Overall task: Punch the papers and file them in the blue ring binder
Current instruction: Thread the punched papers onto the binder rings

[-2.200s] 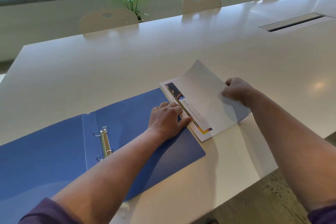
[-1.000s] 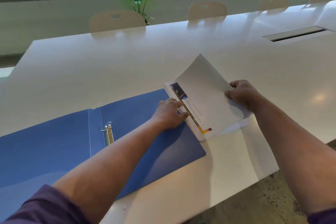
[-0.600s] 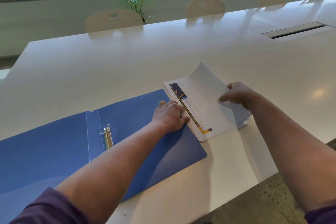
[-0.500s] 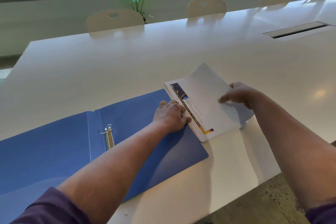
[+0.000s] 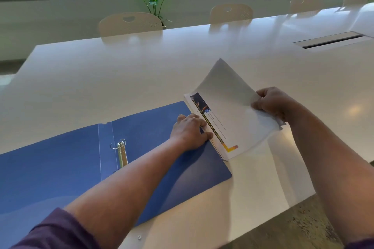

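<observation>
Your left hand [image 5: 190, 131] lies flat, fingers fairly straight, pressing the left edge of the papers [image 5: 217, 133] where the stack meets the right edge of the open binder [image 5: 141, 127]. Your right hand [image 5: 271, 103] is curled, pinching the right edge of the top sheet [image 5: 224, 87], which bows up off the stack. The binder lies open on the table [image 5: 121, 70], its rings [image 5: 119, 144] at the spine, apparently closed. No punch is in sight. Keep the left hand firm so the lower sheets don't slide. Lift gently to avoid a crease, and check you hold just one sheet.
</observation>
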The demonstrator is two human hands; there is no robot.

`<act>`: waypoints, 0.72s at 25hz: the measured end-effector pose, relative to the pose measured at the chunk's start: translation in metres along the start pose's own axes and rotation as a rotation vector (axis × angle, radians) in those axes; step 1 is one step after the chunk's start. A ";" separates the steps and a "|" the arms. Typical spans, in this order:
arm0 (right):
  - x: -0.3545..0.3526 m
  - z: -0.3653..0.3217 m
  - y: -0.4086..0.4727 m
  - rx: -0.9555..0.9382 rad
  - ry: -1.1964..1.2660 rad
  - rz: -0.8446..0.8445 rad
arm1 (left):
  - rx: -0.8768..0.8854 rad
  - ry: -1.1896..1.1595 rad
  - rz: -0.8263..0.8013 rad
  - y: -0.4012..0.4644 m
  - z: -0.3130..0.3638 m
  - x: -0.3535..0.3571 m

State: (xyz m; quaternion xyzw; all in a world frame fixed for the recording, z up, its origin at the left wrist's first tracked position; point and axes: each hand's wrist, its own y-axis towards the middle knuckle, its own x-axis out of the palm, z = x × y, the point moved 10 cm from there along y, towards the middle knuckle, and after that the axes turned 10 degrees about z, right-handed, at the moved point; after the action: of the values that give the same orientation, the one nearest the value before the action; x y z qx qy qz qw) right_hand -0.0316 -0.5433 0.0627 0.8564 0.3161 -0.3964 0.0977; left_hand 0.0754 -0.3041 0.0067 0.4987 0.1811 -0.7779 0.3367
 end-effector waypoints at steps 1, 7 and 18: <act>-0.007 -0.007 -0.001 -0.030 0.015 0.024 | -0.031 -0.059 0.004 0.000 -0.002 -0.001; -0.030 -0.037 -0.015 -0.030 0.338 -0.052 | -0.483 -1.044 0.051 -0.006 -0.038 -0.015; 0.083 -0.111 -0.070 -0.082 0.657 -0.372 | -0.497 -1.383 0.336 -0.068 -0.098 -0.100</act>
State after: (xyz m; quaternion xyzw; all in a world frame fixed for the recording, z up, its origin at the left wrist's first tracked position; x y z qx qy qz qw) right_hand 0.0342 -0.4037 0.0808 0.8612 0.4962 -0.0985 -0.0482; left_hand 0.1186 -0.1612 0.0497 -0.1733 0.0202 -0.7879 0.5905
